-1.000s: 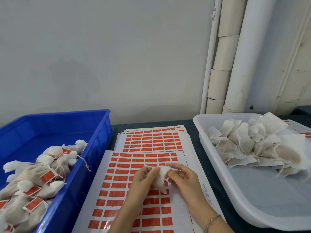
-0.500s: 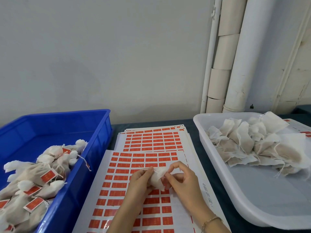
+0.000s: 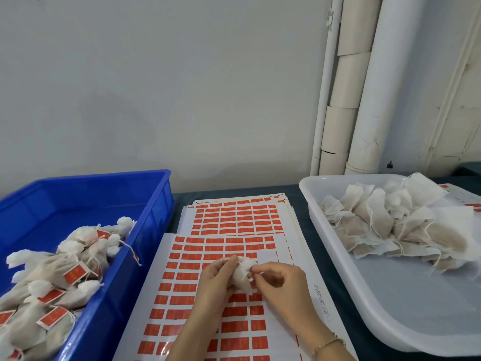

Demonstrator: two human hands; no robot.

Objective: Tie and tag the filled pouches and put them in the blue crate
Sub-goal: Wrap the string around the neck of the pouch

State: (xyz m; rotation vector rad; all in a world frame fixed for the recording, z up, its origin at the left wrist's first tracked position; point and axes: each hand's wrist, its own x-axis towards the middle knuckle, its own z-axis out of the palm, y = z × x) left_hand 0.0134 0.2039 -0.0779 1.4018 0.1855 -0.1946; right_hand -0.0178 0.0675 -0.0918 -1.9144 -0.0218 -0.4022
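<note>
A small white filled pouch is held between both hands above the sticker sheets. My left hand grips its left side with curled fingers. My right hand pinches its top at the right, where the string is. The blue crate stands at the left and holds several tied pouches with red tags. At the right, a white tray holds a heap of untied filled pouches.
Sheets of red stickers lie stacked on the dark table between crate and tray. White pipes run up the wall at the back right. More sticker sheets show behind the tray.
Both hands with the pouch have drawn slightly nearer to me. The pouch's neck has been gathered tighter between the fingers.
</note>
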